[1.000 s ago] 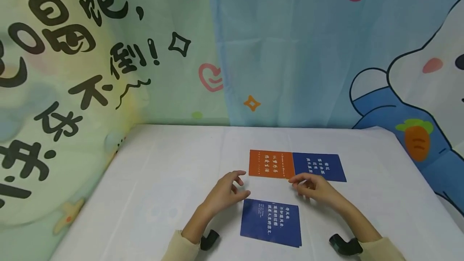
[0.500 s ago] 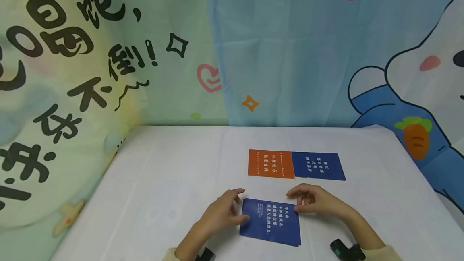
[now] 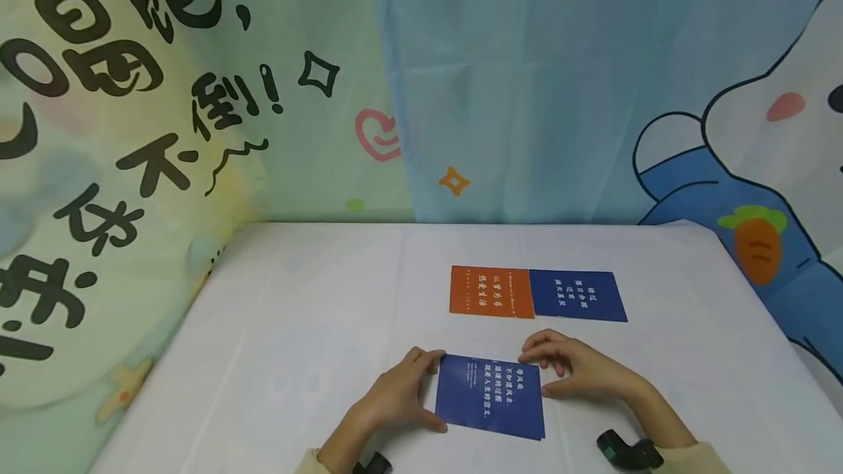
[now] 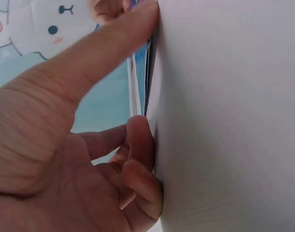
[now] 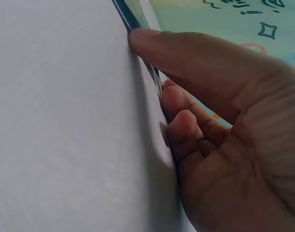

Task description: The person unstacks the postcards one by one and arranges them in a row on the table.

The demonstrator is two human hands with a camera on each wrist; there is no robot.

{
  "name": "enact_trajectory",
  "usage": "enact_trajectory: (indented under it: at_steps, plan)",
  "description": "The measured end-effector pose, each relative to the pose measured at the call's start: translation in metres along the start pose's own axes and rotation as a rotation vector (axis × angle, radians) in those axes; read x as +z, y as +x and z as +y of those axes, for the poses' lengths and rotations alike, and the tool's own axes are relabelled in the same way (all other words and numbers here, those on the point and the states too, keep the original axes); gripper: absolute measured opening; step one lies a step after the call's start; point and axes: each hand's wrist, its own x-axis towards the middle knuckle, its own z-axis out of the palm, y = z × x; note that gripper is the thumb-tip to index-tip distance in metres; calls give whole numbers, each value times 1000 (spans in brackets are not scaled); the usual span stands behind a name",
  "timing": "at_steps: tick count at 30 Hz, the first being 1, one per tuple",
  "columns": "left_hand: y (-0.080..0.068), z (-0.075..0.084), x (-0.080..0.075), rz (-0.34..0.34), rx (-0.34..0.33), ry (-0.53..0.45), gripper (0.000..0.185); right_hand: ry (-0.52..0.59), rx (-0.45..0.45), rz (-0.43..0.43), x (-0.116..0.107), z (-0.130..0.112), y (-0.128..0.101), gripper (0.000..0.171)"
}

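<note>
Both hands are closing in on the blue card stack [image 3: 489, 395] lying on the counter [image 3: 296, 328], just nearer the person than the orange card [image 3: 490, 291]. The left hand [image 3: 395, 397] is pinching its left edge, the right hand [image 3: 576, 371] is gripping the right edge with curled fingers [image 5: 174, 104]. They seem to be squaring it up; lifting next would call for fingers getting under the edges. The stack is looking thin, dark blue, printed with white text.

In front of me stands a table with a white cloth [image 3: 296, 328]. Behind it hangs a cartoon backdrop [image 3: 527, 79], green on the left with black Chinese characters [image 3: 99, 57], blue on the right with a rabbit [image 3: 777, 137] and a carrot [image 3: 757, 240].
</note>
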Motion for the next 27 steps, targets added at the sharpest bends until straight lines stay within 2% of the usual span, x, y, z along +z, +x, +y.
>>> enact_trajectory:
  at_steps: [6,9,15,21,27]
  plan:
    - [1,1,3,16,-5,-39,109,25,-8,-7,1,1,-3,40]
    - [1,1,2,20,1,-13,102,36,-37,-12,3,2,-3,41]
    - [1,0,-1,32,32,14,96,41,-14,20,3,1,-1,39]
    - [0,-3,-3,39,36,-39,94,48,-65,15,1,3,1,37]
    - [0,-3,-3,43,43,-32,93,65,-122,2,0,9,2,36]
